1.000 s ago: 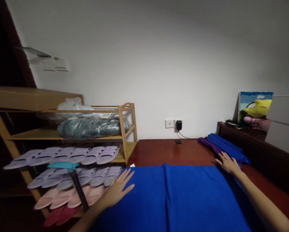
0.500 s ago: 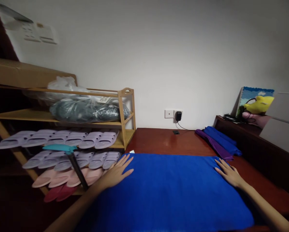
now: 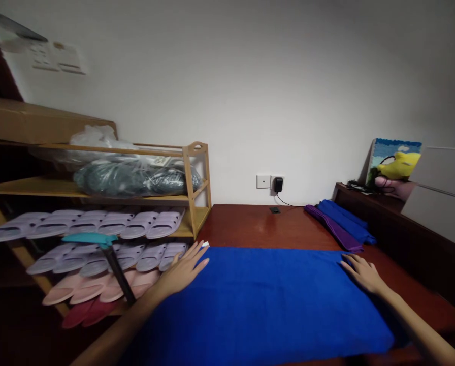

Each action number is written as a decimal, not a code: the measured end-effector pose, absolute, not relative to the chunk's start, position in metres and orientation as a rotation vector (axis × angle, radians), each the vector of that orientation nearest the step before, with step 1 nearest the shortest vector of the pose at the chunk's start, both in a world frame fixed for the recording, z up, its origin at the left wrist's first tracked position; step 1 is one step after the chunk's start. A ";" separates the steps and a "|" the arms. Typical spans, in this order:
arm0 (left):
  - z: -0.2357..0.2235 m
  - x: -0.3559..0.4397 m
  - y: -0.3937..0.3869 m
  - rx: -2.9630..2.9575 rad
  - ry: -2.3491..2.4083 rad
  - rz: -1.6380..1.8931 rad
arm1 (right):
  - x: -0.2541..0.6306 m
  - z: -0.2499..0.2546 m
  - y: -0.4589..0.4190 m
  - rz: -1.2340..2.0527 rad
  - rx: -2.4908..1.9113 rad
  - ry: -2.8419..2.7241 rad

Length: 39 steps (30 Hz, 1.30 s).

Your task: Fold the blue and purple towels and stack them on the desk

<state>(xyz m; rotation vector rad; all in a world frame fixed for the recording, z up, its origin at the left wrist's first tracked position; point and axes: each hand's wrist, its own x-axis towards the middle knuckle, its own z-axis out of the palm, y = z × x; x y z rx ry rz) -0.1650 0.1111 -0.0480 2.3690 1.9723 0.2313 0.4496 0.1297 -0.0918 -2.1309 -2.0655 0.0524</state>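
A blue cloth, probably a towel, lies spread over the front of the red-brown wooden tabletop. At its far left corner is my left hand, fingers outstretched and slightly apart. A small white tag shows by those fingertips. I cannot tell whether that hand touches the cloth or hovers just over it. My right hand rests at the far right corner, its fingers a little bent and apart on the cloth's edge. Shallow creases cross the cloth's surface.
Folded blue cloth and a purple cloth lie at the back right. On the left stands a wooden rack with slippers; a turquoise-topped handle rises before it. A black plug sits in the wall socket.
My view has shifted slightly. The fingers of my left hand now sit next to the white tag and look more raised. My right hand's fingers are a little more bent at the corner.
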 end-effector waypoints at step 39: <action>-0.070 -0.148 0.109 2.438 2.030 0.269 | 0.461 -0.095 0.161 0.082 -2.194 -2.058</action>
